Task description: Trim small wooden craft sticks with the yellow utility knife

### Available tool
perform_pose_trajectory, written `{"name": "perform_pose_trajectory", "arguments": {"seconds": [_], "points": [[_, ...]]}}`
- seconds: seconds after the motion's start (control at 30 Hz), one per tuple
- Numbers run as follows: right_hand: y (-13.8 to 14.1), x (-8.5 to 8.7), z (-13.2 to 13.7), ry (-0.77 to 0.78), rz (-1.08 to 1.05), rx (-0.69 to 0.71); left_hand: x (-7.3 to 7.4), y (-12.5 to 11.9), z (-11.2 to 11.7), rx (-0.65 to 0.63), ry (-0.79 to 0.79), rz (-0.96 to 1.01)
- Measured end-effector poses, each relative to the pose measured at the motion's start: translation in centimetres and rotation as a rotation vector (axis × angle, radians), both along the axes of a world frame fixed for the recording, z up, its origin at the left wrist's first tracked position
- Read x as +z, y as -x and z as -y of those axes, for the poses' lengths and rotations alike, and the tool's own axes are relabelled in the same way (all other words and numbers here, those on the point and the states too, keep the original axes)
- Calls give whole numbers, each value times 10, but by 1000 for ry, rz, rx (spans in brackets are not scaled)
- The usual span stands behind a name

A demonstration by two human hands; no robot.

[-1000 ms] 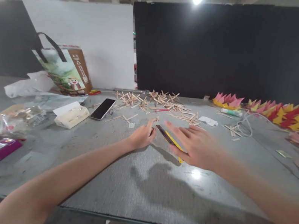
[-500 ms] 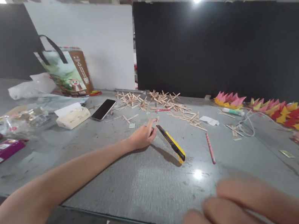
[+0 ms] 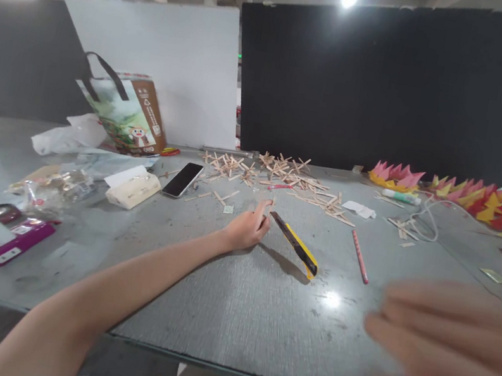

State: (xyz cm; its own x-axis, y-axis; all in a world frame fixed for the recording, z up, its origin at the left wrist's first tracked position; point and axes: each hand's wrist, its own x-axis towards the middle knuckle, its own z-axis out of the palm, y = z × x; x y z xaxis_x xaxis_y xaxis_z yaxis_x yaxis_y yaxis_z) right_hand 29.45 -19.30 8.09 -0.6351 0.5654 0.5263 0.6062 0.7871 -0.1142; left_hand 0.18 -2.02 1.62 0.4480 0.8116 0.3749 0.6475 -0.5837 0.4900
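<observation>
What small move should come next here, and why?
Probably bring the right hand to the lower end of the knife: its upper end seems raised off the table close by the left hand, while the right hand, blurred, is well apart from it.

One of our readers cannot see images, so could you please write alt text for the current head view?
A person's left hand is at one end of a yellow utility knife at a grey table, contact unclear; the right hand is a blur at lower right. Farther back lie thin wooden sticks and a phone.
</observation>
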Motion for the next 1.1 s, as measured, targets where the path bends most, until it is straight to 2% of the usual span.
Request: {"name": "perform_pose_trajectory", "arguments": {"seconds": [0.2, 0.37, 0.57, 0.7, 0.9, 1.1], "points": [[22, -23, -73, 99, 25, -58, -3, 2, -2, 14, -9, -37], [17, -46, -102, 255, 32, -95, -1, 0, -4, 40, -11, -85], [14, -60, -105, 395, -34, -87, 6, -12, 8, 120, 44, 42], [16, -60, -100, 409, -97, -66, 4, -14, 15, 100, 62, 103], [25, -53, -90, 404, -222, 7, 2, -8, 18, 79, 24, 84], [25, -50, -88, 465, -316, -29, 2, -5, 23, 106, 11, -31]]}}
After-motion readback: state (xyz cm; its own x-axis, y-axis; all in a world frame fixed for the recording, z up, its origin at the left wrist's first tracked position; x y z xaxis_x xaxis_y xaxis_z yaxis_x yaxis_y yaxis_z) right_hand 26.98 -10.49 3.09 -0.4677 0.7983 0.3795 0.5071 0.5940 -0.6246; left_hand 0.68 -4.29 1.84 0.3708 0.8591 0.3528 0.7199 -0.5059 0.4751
